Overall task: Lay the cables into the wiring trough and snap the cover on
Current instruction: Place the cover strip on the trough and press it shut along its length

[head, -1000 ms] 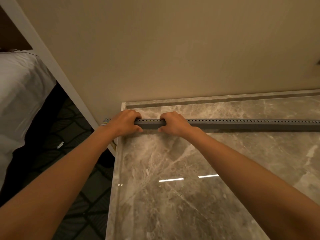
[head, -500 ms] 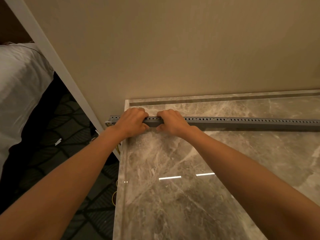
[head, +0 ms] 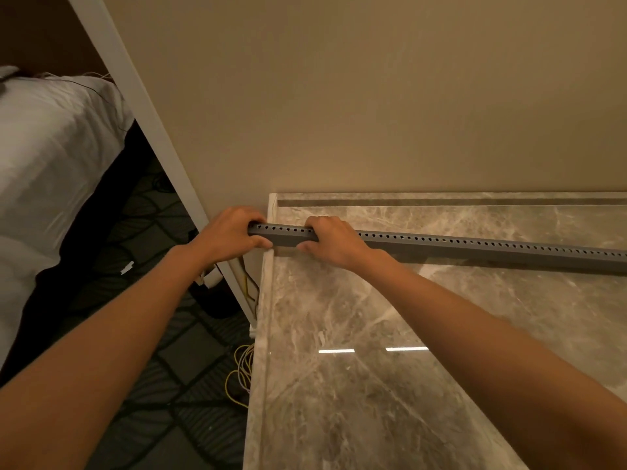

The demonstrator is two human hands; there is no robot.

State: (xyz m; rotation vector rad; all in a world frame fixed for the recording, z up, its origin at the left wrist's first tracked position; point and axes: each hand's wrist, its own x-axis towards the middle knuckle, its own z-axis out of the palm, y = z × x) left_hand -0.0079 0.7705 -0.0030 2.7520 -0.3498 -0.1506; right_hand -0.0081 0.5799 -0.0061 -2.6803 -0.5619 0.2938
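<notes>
One marble worktop [head: 424, 368] fills the lower right, its far edge against a beige wall [head: 339, 96]. To the left of the worktop's left edge lie one bed [head: 51, 164] with white bedding and a dark patterned floor [head: 142, 232]. One long grey wiring trough [head: 475, 247], with a row of small holes along its top face, lies across the worktop near the far edge, and its left end juts just past the far left corner. A loose coil of yellow cables [head: 241, 374] sits on the floor just beside the worktop's left edge (how many strands cannot be told). Two bare forearms reach forward, palms down. The left hand [head: 230, 235] wraps the trough's overhanging end, fingers curled over the top, thumb on the near face. The right hand [head: 334, 242] grips the trough just beside it, above the corner, fingers closed over the far side.
</notes>
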